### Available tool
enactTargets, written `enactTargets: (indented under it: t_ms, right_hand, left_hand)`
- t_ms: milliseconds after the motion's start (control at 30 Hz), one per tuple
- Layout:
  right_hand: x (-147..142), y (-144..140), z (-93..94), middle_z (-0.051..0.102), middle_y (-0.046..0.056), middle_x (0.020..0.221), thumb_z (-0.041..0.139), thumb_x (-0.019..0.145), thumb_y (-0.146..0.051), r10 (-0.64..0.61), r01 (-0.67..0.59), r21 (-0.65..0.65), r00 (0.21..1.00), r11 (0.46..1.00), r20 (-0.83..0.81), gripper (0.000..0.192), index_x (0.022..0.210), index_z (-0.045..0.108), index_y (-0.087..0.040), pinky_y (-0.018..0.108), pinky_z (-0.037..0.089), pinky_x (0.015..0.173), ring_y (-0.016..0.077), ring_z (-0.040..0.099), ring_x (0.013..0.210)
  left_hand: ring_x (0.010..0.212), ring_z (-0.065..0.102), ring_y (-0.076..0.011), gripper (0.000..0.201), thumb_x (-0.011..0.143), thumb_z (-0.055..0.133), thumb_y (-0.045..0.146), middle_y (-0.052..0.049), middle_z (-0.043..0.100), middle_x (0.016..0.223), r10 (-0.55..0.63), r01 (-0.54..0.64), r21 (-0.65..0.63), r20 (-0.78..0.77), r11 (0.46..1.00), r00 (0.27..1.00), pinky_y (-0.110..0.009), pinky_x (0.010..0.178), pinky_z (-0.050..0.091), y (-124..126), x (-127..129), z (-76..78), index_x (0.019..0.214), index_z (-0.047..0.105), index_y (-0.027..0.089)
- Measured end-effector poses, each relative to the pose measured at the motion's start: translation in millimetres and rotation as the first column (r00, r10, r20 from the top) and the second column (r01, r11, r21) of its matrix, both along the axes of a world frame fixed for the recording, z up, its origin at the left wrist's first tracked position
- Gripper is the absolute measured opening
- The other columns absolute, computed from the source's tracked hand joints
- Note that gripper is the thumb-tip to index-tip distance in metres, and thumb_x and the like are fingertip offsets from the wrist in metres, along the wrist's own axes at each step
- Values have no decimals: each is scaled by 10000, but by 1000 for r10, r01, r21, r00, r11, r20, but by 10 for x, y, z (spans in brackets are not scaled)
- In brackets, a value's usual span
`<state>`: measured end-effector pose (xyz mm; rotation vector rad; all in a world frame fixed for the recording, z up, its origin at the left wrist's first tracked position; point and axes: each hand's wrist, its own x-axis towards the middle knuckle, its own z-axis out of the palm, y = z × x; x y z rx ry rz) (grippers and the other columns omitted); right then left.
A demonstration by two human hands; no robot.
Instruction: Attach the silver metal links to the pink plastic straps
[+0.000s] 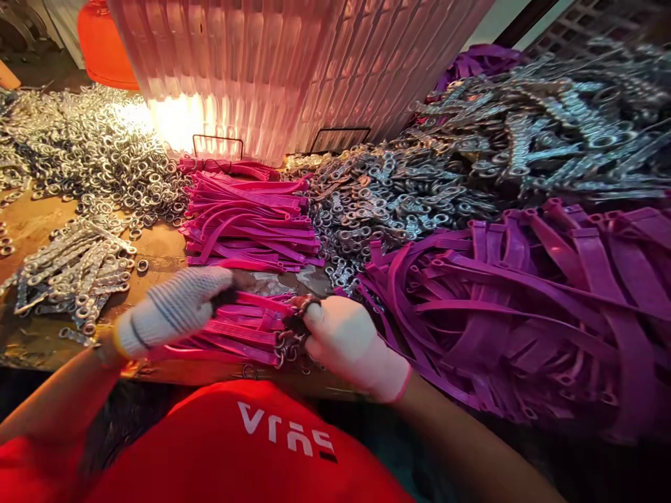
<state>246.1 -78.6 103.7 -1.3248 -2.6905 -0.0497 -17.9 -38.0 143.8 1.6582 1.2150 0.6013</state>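
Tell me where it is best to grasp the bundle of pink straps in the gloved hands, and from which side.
Probably at the bare middle of the bundle of pink straps, from above. It lies flat across the table; the left hand covers one end, the right hand the end with metal rings.

Your left hand point(170, 307) in a grey glove grips one end of a pink strap bundle point(235, 332) | your right hand point(349, 346) pinches what look like metal clips point(291, 335) at its other end | more pink straps point(251, 220) stacked behind on the desk point(31, 223) | purple straps point(524, 307) to the right | metal rings point(99, 154) heaped on the left
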Motion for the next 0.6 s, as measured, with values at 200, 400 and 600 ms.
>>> enactTargets:
  t_ms: [200, 400, 600]
  right_hand:
    - [389, 154, -8, 708, 107, 950, 602, 791, -126, -50, 62, -241, 997, 969, 56, 126, 857, 705, -157, 314, 341, 697, 218, 590, 839]
    - [836, 849, -273, 683, 133, 1200, 509, 841, -62, -49, 104, -136, 934, 985, 353, 274, 982, 734, -127, 351, 313, 715, 283, 538, 1056]
    - [931, 1072, -451, 684, 159, 932, 513, 813, -26, 56, 0, -125, 896, 992, 440, 241, 875, 730, -108, 361, 315, 712, 255, 548, 932]
  left_hand:
    - [1047, 656, -240, 378, 835, 575, 177, -82, 719, 1155, 57, 29, 291, -282, 956, 958, -334, 954, 484, -81, -304, -294, 1188, 711, 204]
    - [875, 703, -204, 265, 897, 564, 197, -67, 754, 967, -24, 76, 205, -246, 976, 969, -266, 821, 522, -669, -101, -456, 1088, 745, 235]
    - [665, 667, -198, 178, 768, 603, 91, -69, 700, 758, -306, 438, 116, -558, 892, 771, -225, 568, 453, -1058, 13, -661, 870, 706, 193]
